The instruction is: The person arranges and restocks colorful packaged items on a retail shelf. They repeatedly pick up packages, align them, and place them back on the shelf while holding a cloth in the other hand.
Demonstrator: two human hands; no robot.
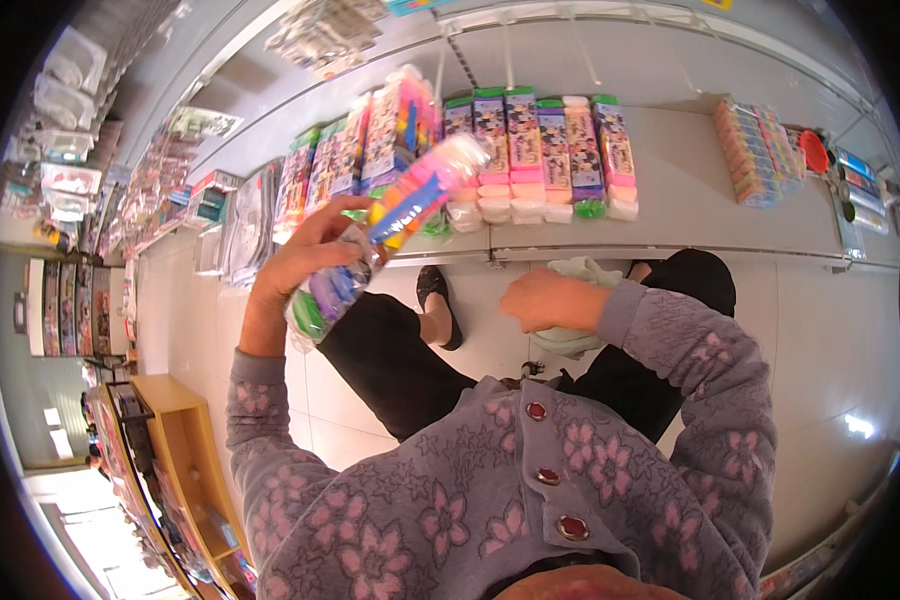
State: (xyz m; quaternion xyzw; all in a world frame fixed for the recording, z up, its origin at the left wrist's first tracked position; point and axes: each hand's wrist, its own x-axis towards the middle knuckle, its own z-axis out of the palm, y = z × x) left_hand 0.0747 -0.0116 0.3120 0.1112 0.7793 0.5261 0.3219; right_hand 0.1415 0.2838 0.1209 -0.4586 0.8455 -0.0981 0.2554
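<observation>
My left hand (311,247) grips a long clear-wrapped pack of multicoloured blocks (409,206), possibly modelling clay, tilted in front of the shelf. My right hand (544,300) is closed on a pale green cloth (570,339) that hangs below and behind it, above the floor between my knees. Similar packs with cartoon sleeves (523,150) stand in a row on the grey shelf, just beyond both hands. More such packs (330,165) are grouped at the row's left part, partly hidden by the held one.
The metal shelf (679,180) has a raised front edge. Pastel packs (750,154) and a red round item (814,151) are at its right. Grey packaged goods (251,217) sit left, below hanging blister packs (67,180). A wooden cabinet (169,394) stands at lower left.
</observation>
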